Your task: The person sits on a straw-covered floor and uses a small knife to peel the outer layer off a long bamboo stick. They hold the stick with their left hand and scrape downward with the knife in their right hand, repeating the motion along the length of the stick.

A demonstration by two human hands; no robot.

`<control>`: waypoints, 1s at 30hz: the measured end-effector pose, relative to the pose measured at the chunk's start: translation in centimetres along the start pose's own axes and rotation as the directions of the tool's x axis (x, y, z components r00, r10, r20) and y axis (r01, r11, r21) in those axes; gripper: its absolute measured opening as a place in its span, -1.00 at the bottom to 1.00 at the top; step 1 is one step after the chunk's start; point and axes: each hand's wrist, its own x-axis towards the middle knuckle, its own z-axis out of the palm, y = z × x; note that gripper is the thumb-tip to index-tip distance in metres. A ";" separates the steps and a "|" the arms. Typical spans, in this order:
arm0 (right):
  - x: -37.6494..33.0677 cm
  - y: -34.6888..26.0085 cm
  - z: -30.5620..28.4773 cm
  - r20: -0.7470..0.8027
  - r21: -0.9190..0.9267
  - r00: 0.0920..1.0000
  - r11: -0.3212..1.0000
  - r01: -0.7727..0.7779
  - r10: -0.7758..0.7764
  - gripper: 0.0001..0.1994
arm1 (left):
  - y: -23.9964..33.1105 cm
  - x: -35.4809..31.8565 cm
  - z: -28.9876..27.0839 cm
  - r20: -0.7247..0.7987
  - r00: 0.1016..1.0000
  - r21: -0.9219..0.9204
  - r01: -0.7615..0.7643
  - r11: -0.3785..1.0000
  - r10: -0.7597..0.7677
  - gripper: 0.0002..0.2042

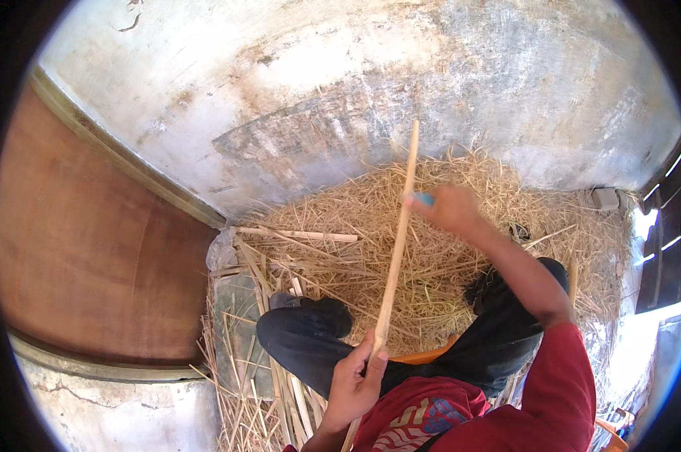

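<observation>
A long, pale bamboo strip (399, 248) slants up from my lap toward the wall. My left hand (355, 383) is closed round its lower part, thumb lying along it. Farther up, my right hand (452, 209) is closed on a small tool with a blue handle (423, 199), held against the strip's right side. Motion smears this hand a little, and the tool's working end cannot be made out.
Thin shavings (438, 264) heap between my legs and the stained wall (371, 83). Several cut strips (299, 399) lie beside my left leg. A brown door panel (92, 248) stands at left; a grey block (605, 199) rests at far right.
</observation>
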 end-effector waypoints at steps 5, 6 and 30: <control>-0.4 -0.2 -0.1 0.068 0.060 0.997 0.998 0.024 -0.028 -0.21 | -0.5 0.6 -0.5 -0.072 0.997 0.152 -0.012 0.988 0.023 -0.61; -1.7 -1.7 -0.4 0.045 0.089 0.989 0.986 0.139 -0.143 -0.21 | -0.5 0.9 -0.6 -0.084 0.992 0.204 -0.074 0.976 0.092 -0.61; 5.4 8.3 -1.1 -0.082 0.041 0.952 0.956 -0.292 0.294 -0.19 | 0.5 -1.3 -0.2 -0.019 1.000 0.155 -0.021 0.988 0.025 -0.68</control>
